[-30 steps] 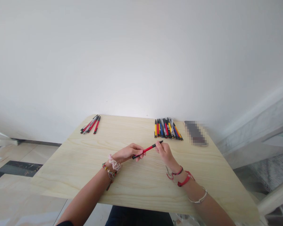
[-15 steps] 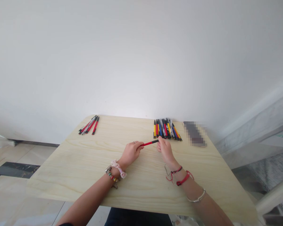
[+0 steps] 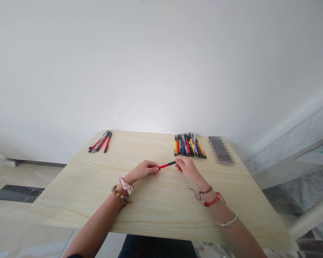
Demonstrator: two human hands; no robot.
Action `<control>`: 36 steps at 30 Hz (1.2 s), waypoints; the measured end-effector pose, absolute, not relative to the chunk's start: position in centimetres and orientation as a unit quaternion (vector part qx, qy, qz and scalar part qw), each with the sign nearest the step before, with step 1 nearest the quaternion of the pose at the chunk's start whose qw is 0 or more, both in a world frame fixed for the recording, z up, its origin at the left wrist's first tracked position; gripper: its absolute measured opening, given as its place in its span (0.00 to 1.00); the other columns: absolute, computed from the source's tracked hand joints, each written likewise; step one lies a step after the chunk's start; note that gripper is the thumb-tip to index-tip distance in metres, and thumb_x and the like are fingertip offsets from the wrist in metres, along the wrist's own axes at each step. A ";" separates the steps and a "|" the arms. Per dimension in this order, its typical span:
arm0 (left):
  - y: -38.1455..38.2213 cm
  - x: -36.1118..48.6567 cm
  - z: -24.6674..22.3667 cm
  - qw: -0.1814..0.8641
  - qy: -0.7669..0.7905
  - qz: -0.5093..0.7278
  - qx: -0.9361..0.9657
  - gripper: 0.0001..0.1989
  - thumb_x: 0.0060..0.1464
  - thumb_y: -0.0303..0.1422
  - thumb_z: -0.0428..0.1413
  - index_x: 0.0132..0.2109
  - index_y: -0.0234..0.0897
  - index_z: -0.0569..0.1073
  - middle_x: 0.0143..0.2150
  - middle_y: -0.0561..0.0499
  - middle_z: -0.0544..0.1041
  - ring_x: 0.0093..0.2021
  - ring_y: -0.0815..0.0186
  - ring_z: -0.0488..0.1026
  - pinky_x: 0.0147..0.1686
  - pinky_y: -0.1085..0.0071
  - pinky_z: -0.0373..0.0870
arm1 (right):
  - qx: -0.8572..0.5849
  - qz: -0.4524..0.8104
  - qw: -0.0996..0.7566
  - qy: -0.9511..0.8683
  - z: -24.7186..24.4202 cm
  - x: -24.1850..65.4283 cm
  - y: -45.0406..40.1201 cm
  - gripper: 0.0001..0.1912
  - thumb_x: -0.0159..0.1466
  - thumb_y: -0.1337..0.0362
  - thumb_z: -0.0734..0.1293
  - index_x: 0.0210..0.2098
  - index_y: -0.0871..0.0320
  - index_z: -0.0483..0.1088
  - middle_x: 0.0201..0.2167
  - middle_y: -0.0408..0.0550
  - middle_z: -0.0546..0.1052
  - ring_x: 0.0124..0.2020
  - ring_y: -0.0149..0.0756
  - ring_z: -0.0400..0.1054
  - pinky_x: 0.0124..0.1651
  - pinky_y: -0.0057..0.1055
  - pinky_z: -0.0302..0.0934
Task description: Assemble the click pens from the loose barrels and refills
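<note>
Between my two hands a red pen [image 3: 164, 166] with a black grip section is held above the table, slightly tilted. My left hand [image 3: 145, 169] pinches its red end, and my right hand [image 3: 187, 167] grips the black end; both tips are hidden by the fingers. Past my right hand lies a pile of pens [image 3: 190, 145] in yellow, red, blue, black and clear. A smaller group of pens [image 3: 99, 142], mostly red with black parts, rests at the far left of the table.
The light wooden table [image 3: 97, 200] stands against a white wall [image 3: 150, 64]. At its back right lies a dark flat object [image 3: 221, 151], blurred by pixelation. A pale rail [image 3: 312, 215] runs along the right side.
My left hand has turned and shifted a little left on the pen's red end. My right hand has moved slightly left with its fingers repositioned on the black end.
</note>
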State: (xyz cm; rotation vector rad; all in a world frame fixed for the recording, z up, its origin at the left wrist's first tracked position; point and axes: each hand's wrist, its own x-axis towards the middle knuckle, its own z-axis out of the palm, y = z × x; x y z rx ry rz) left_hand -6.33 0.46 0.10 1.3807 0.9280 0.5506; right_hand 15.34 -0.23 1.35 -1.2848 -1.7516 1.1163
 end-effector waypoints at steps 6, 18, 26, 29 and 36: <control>0.7 -6.5 0.0 0.577 0.441 0.230 0.648 0.10 0.44 0.35 0.51 0.28 0.32 0.72 0.23 0.52 0.73 0.25 0.68 0.70 0.29 0.73 0.65 | -0.467 0.393 0.349 -0.711 0.9 15.3 -0.1 0.10 0.52 0.60 0.64 0.31 0.58 0.66 0.24 0.44 0.70 0.24 0.30 0.64 0.24 0.25 0.57; 0.5 -6.6 0.5 0.509 0.459 0.218 0.695 0.11 0.46 0.35 0.49 0.31 0.32 0.72 0.27 0.50 0.75 0.26 0.68 0.71 0.30 0.74 0.66 | -0.511 0.414 0.349 -0.668 1.2 15.6 0.0 0.10 0.55 0.60 0.60 0.27 0.60 0.68 0.17 0.42 0.68 0.16 0.27 0.60 0.21 0.25 0.55; 0.4 -6.5 1.0 0.482 0.457 0.207 0.719 0.11 0.47 0.34 0.48 0.31 0.33 0.72 0.27 0.51 0.75 0.26 0.69 0.71 0.30 0.75 0.65 | -0.519 0.391 0.358 -0.671 1.6 15.5 -0.1 0.10 0.55 0.59 0.59 0.24 0.59 0.67 0.17 0.42 0.69 0.17 0.28 0.62 0.21 0.26 0.56; 0.4 -6.5 1.1 0.485 0.455 0.208 0.717 0.12 0.47 0.34 0.47 0.31 0.33 0.72 0.28 0.50 0.75 0.27 0.68 0.71 0.30 0.74 0.65 | -0.486 0.362 0.402 -0.687 1.6 15.3 -0.2 0.07 0.51 0.61 0.64 0.27 0.58 0.67 0.28 0.46 0.72 0.29 0.33 0.66 0.25 0.25 0.58; 0.6 -6.7 0.7 0.494 0.454 0.209 0.711 0.12 0.47 0.35 0.48 0.31 0.32 0.72 0.28 0.50 0.75 0.26 0.68 0.71 0.30 0.74 0.66 | -0.511 0.396 0.377 -0.663 1.3 15.8 0.1 0.07 0.52 0.61 0.62 0.25 0.59 0.67 0.18 0.42 0.69 0.17 0.28 0.62 0.22 0.26 0.56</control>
